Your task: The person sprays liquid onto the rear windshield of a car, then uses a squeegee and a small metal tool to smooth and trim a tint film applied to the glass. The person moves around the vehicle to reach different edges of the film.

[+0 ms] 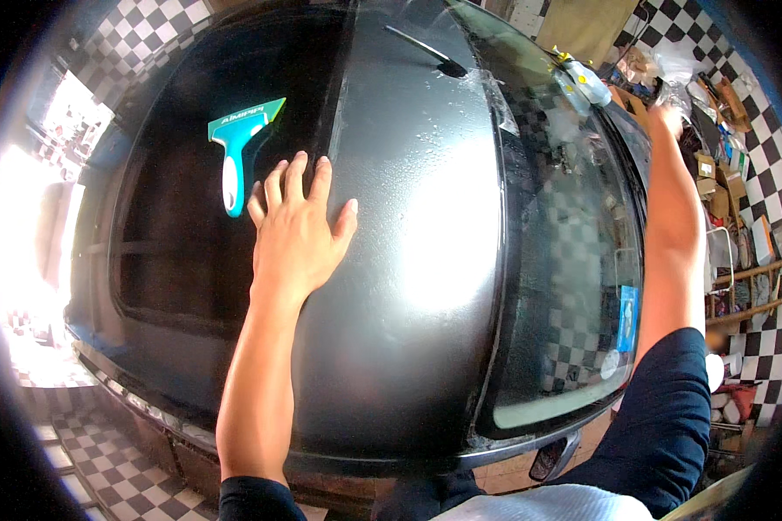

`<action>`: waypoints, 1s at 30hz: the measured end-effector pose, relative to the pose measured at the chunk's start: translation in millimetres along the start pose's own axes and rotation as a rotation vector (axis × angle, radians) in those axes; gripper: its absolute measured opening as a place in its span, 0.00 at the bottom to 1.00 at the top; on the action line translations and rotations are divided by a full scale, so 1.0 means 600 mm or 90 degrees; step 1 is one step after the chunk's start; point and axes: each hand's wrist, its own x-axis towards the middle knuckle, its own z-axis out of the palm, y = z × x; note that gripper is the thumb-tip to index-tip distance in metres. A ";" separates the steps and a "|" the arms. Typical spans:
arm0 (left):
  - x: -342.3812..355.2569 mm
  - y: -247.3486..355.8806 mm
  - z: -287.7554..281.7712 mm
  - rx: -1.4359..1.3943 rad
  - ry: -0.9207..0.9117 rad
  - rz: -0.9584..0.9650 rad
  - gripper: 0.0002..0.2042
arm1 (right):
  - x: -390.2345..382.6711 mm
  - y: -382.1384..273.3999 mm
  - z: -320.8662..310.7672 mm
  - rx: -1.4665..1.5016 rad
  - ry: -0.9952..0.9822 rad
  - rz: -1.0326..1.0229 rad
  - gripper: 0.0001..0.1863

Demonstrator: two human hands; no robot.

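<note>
My left hand [294, 227] rests on the car roof [382, 347] with its fingers spread, across the border between a glossy black panel [182, 252] and a grey strip beaded with water. Just beyond its fingertips, a teal-and-white squeegee [238, 148] with a green blade lies on the black panel. Far to the right, past the windshield, my right arm is stretched out. My right hand [666, 120] is small in the picture and closed on crumpled clear plastic film [679, 68], which partly hides its fingers.
A spray bottle [587, 83] with yellow parts lies near the far side of the windshield [565, 260]. An antenna [421, 50] sticks up from the roof. A side mirror [554, 457] juts out close to me. Cluttered boxes [712, 178] and a rack stand at the right.
</note>
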 end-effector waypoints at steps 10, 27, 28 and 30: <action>0.007 0.031 0.018 -0.065 0.008 0.016 0.26 | -0.095 0.533 0.005 0.554 -0.312 0.121 0.19; -0.006 -0.007 0.014 -0.190 0.066 -0.040 0.18 | -0.727 -0.308 -0.299 0.817 -0.597 -0.569 0.25; -0.004 -0.009 0.014 -0.209 0.069 -0.047 0.18 | -0.734 -0.318 -0.299 0.752 -0.512 -0.617 0.25; -0.007 -0.009 0.006 -0.253 0.072 -0.065 0.18 | -0.738 -0.321 -0.296 0.776 -0.537 -0.631 0.27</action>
